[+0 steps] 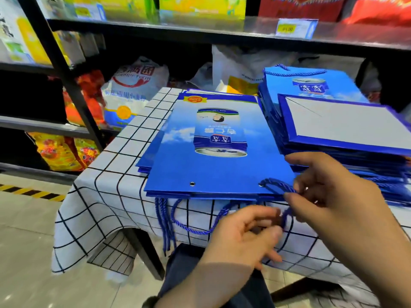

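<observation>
Two hands work at one handle. The right hand [338, 196] pinches a blue twisted cord [274, 186] between thumb and forefinger, the other fingers loosely spread above it. The left hand [242, 238], below and just left of that pinch, has thumb and forefinger closed on the same cord's lower run, though blur softens the fingertips.

Right beside the right-hand pinch, the cord enters one of two metal eyelets [260, 185]; the second eyelet [192, 184] lies farther left with nothing through it. Both sit along the near edge of a flat blue paper carrier bag [213, 165], which tops the left of two stacks.

The second stack of blue bags [311, 85] lies beyond and to the right of the right hand, with one bag [347, 123] on it showing a grey panel. Several loose blue cords [164, 218] hang from the left stack's edge, left of the left hand.

The top bag is printed with one drinks can bearing Chinese characters, upside down from here. Under both stacks lies a white tablecloth with a black grid [124, 174].

Beyond the grip, a shelf carries a yellow price tag [287, 29], seemingly "1.00", and a white sack [133, 85] with red Chinese lettering.
</observation>
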A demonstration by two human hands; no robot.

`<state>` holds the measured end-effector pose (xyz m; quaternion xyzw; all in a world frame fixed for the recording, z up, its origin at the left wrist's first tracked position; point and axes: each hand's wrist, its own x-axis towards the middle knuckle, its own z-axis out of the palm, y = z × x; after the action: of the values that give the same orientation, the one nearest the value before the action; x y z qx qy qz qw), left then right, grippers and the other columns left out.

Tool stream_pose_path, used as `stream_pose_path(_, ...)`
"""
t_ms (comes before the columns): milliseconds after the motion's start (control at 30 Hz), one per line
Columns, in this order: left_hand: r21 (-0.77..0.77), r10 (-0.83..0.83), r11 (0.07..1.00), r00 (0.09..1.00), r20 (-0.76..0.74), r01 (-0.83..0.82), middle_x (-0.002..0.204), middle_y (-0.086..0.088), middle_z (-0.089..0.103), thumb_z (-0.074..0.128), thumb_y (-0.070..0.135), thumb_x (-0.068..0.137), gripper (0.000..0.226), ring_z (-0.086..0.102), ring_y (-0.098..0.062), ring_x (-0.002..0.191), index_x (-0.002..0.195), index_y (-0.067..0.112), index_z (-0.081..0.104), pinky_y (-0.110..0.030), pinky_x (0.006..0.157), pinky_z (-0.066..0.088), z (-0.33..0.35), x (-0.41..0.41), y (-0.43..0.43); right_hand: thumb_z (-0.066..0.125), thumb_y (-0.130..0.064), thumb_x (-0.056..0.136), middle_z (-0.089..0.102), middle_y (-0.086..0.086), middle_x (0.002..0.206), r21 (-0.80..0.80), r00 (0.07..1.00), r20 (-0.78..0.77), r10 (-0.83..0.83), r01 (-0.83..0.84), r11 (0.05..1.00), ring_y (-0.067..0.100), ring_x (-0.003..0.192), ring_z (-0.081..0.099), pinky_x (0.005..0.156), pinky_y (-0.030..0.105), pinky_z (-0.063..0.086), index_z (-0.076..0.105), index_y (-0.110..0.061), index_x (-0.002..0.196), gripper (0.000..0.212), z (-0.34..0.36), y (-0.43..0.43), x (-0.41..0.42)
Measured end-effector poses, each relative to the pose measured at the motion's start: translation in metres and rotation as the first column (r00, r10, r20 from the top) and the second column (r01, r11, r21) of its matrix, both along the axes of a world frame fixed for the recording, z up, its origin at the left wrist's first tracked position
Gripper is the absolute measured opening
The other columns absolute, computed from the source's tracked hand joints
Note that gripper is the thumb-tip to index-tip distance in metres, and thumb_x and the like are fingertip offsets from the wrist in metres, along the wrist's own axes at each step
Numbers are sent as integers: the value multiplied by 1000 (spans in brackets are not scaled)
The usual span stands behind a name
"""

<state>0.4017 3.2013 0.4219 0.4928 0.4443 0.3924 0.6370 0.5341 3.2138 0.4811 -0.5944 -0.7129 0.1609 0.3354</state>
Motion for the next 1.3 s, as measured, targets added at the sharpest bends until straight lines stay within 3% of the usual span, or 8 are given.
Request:
stream_pose_path(100, 24, -137, 990, 984, -118, 140, 91, 7, 64, 62, 14, 86, 25, 58, -5, 54, 91, 36, 54, -12, 50, 42, 4, 1, 3, 65, -3, 73, 58, -9, 79, -16, 971, -238, 16, -20, 1000, 16, 56, 60, 57, 22, 47, 54, -44, 95, 48, 1, 3, -4)
stream_pose_path(233, 134, -96, 979, 927, -362, 153, 68, 3, 61, 64, 26, 83, 21, 47, 0, 42, 63, 31, 59, -17, 48, 43, 10, -19, 6, 62, -3, 75, 57, -12, 81, 77, 968, -244, -54, 75, 994, 19, 64, 60, 61, 27, 47, 53, -47, 92, 48, 3, 14, 0)
stream_pose_path(367, 205, 53, 978, 883, -467, 49, 54, 8, 62, 64, 36, 73, 8, 47, 2, 44, 66, 31, 64, -14, 48, 40, 30, -57, 7, 60, -1, 78, 58, -15, 81, 128, 972, -215, -98, 128, 984, 16, 67, 58, 62, 25, 45, 54, -45, 95, 47, 2, 30, 5)
stream_pose_path(667, 391, 367, 889, 880, -301, -238, 46, -3, 58, 59, 38, 61, 28, 40, -5, 35, 54, 12, 65, -11, 36, 32, 72, -112, 29, 67, -12, 80, 56, -1, 74, 203, 984, 1, -177, 173, 964, 19, 66, 52, 62, 26, 37, 60, -23, 96, 20, -4, 55, -7)
stream_pose_path(800, 399, 377, 874, 905, -198, -277, 41, 0, 53, 57, 25, 83, 26, 35, -7, 30, 60, 15, 63, -12, 34, 26, 84, -101, 48, 62, -37, 75, 64, -7, 65, 120, 987, -155, 45, -27, 992, 5, 58, 56, 57, 14, 41, 61, -31, 69, 9, 5, 39, -36)
stream_pose_path(933, 413, 341, 876, 926, -162, -250, 40, 2, 53, 54, 22, 89, 26, 37, -6, 28, 65, 12, 62, -15, 35, 26, 94, -84, 60, 66, -48, 74, 61, -11, 71, -126, 914, -217, 344, -376, 918, 3, 57, 53, 57, 14, 40, 67, -33, 88, 21, -1, 35, -66)
stream_pose_path(1100, 381, 288, 897, 951, -116, -225, 43, 1, 57, 53, 19, 90, 24, 41, -8, 29, 69, 11, 61, -16, 33, 29, 95, -78, 66, 68, -21, 78, 53, -13, 53, -81, 880, -333, 340, -386, 919, 6, 52, 43, 56, 21, 39, 62, -31, 57, 24, -6, 49, -79)
stream_pose_path(1300, 426, 406, 840, 910, -81, -337, 46, 1, 60, 59, 11, 87, 14, 45, -8, 32, 73, 15, 61, -14, 36, 34, 86, -86, 67, 69, -16, 78, 64, -5, 70, -154, 822, -502, 268, -390, 908, 8, 62, 59, 53, 19, 46, 64, -29, 87, 17, -7, 50, -74)
